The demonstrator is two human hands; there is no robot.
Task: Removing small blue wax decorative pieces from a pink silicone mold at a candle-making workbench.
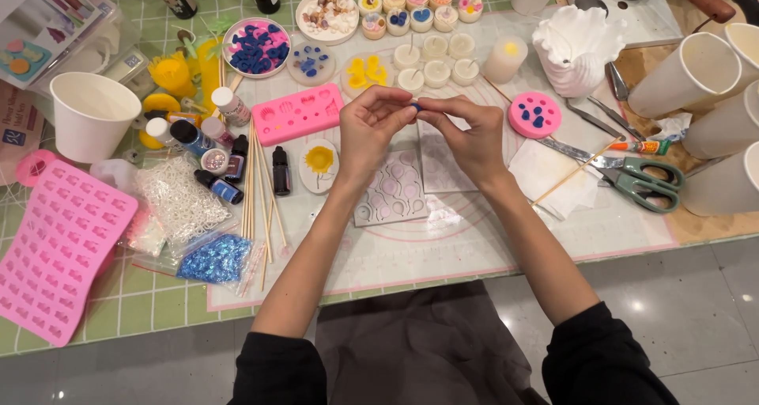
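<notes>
Nearest the person, a dark cloth [419, 342] lies over the lap below the table edge. On the table's near left lies a big pink mould tray [59, 247], and beside it a clear bag of blue glitter [213, 259] and a bag of white flakes [178, 199].

Above a clear flat mould [391, 195] on the pale work mat [443, 247], the left hand [371, 128] and the right hand [470, 136] meet fingertip to fingertip, both pinched shut on a tiny blue piece [416, 105] held between them over the middle of the table.

Left of the hands stand wooden sticks [257, 191], small dye bottles [225, 164] and a pink rectangular mould [299, 114]. To the right lie a round pink mould [535, 114] with blue pieces, then green-handled scissors [644, 179].

Farther back sit small white candles [435, 61], a pink dish of blue shapes [256, 47] and a white ruffled candle [575, 49]. A white paper cup [88, 114] stands far left, before a clear plastic box with a coloured picture label [47, 25].
</notes>
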